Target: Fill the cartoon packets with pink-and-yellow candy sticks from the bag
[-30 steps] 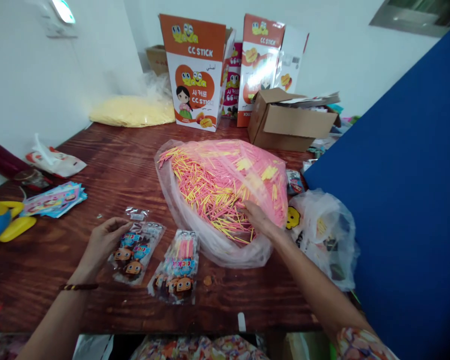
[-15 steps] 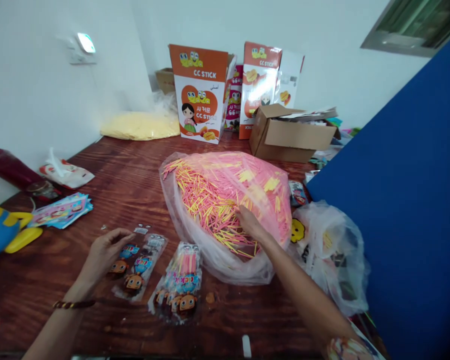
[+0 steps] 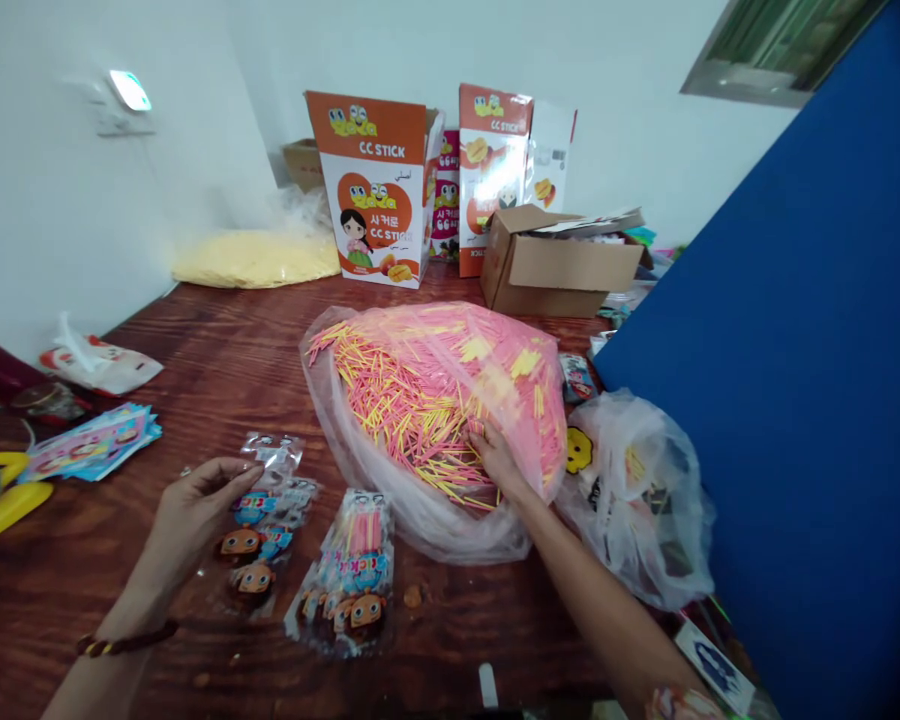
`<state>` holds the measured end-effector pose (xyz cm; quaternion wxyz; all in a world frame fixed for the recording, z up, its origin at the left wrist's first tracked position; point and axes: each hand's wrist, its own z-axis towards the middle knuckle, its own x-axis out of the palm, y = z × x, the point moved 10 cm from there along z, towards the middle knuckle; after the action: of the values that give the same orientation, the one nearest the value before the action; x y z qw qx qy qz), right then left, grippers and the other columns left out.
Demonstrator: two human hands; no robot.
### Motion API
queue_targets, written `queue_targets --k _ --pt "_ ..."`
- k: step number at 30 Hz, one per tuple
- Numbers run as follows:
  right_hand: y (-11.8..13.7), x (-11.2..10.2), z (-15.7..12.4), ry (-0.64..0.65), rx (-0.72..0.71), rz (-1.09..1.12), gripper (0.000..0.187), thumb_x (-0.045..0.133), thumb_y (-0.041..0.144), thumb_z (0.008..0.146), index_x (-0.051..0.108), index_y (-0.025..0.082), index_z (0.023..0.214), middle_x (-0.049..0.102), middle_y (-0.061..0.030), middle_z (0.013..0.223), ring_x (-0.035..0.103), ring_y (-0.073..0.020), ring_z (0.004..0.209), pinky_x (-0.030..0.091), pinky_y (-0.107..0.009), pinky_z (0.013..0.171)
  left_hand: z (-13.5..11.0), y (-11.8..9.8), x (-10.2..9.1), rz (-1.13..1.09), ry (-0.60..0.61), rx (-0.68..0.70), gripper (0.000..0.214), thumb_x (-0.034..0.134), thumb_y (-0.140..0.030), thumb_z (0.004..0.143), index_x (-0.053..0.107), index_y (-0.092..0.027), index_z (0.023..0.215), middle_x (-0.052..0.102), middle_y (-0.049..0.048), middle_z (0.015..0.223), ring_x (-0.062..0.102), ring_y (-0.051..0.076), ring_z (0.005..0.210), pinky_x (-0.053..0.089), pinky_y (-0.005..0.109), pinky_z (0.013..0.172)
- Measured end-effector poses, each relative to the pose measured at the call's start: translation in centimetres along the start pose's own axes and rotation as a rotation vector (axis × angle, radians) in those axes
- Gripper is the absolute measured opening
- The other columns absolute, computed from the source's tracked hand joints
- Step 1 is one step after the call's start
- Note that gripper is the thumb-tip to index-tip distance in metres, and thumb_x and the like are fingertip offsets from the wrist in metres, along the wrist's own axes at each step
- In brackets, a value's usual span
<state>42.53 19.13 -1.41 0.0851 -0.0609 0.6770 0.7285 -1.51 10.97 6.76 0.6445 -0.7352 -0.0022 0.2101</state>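
Note:
My left hand (image 3: 202, 505) pinches the edge of a clear printed plastic packet (image 3: 253, 510) between thumb and fingers, its top raised off the table. Under it lies another packet of the same kind, with a brown cartoon face. To the right, a small stack of packets (image 3: 349, 580) rests on the wood, the top one with pink and yellow sticks inside. My right hand (image 3: 499, 462) reaches into a large open clear bag (image 3: 427, 535) full of thin pink and yellow sticks (image 3: 397, 400). Its fingers are curled on some sticks, the tips partly hidden among them.
Behind the bag stand an orange-and-white carton (image 3: 379, 190), a second carton (image 3: 491, 180) and an open cardboard box (image 3: 570, 270). A white plastic bag (image 3: 637, 500) sits by the blue panel (image 3: 795, 350) at right. Printed sheets (image 3: 97, 440) and a tissue pack (image 3: 105, 365) lie left.
My left hand has lifted the top end of a packet, which now stands up from the table. My right hand stays in the bag of sticks. The view has shifted slightly right.

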Motion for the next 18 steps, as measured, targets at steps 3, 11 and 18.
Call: queue_targets --k 3,11,18 --pt "0.9 0.0 0.3 -0.019 0.031 0.1 0.027 0.057 0.049 0.077 0.052 0.023 0.081 0.059 0.0016 0.071 0.055 -0.0161 0.068 0.047 -0.031 0.07 -0.3 -0.9 1.3 -0.046 -0.017 -0.037 0.033 0.084 -0.047 0.057 0.069 -0.021 0.071 0.065 -0.0062 0.067 0.054 0.012 0.066 0.044 0.02 0.061" --pt "9.6 5.1 -1.6 0.267 0.004 0.176 0.026 0.062 0.045 0.082 0.054 0.024 0.094 0.062 0.0 0.078 0.057 -0.0164 0.07 0.044 -0.026 0.059 -3.5 -4.6 15.7 -0.099 0.454 0.038 0.034 0.074 -0.046 0.071 0.064 -0.014 0.064 0.053 -0.0027 0.058 0.042 0.008 0.054 0.033 0.02 0.051" --pt "15.6 8.2 -3.9 0.42 -0.362 -0.44 0.004 0.048 0.023 0.092 0.051 0.021 0.092 0.058 -0.0015 0.082 0.052 -0.0161 0.074 0.04 -0.029 0.07 -4.5 -4.4 18.8 -0.081 0.561 0.082 0.033 0.069 -0.044 0.077 0.06 -0.014 0.067 0.048 -0.0043 0.059 0.037 0.008 0.055 0.028 0.021 0.052"
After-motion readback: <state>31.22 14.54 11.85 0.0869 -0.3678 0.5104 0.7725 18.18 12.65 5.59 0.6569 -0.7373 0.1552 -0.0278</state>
